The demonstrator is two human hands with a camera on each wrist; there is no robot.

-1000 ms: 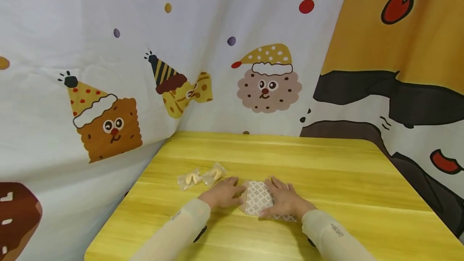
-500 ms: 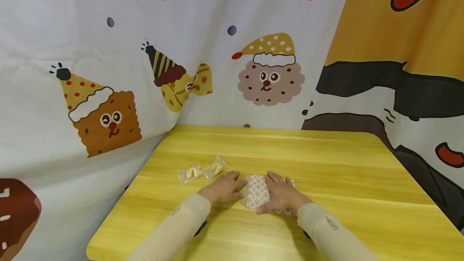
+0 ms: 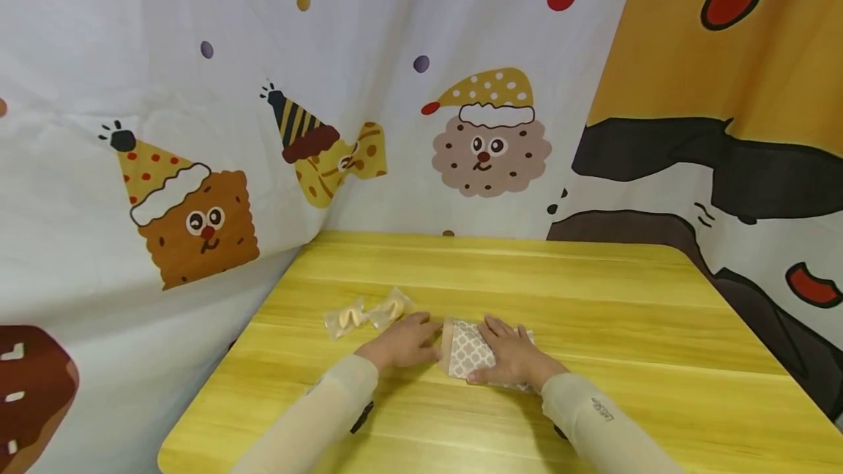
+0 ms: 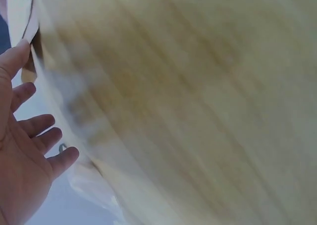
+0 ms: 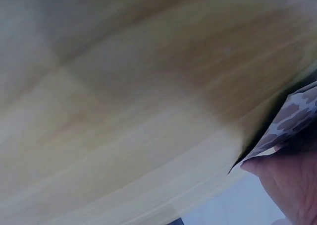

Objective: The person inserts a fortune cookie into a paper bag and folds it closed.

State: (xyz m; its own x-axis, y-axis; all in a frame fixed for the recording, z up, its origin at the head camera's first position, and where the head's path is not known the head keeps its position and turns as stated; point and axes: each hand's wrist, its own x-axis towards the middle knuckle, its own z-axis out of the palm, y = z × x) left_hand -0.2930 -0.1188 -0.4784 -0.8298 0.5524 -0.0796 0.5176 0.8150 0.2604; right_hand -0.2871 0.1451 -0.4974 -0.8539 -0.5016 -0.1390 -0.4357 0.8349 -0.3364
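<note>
A small paper bag [image 3: 466, 351] with a beige and white lattice pattern lies on the yellow wood-grain table [image 3: 566, 284], a plain tan strip [image 3: 447, 346] along its left end. My right hand [image 3: 515, 357] rests on the bag's right part with fingers spread. In the right wrist view, the thumb of that hand [image 5: 292, 183] is at the edge of the bag [image 5: 285, 123]. My left hand [image 3: 403, 342] has its fingertips right at the tan strip. Seen from the left wrist, the left hand [image 4: 27, 160] has loosely extended fingers, the thumb touching a paper edge.
Two fortune cookies in clear wrappers, one [image 3: 350, 317] nearer and one [image 3: 395, 307] farther back, lie beyond my left hand. A white curtain [image 3: 369, 42] with cartoon prints hangs behind and to the left of the table. The table's front left corner [image 3: 166, 456] is rounded.
My left hand has shifted slightly left, and more of the tan strip shows. My right hand stays on the bag. The head view has tilted a little.
</note>
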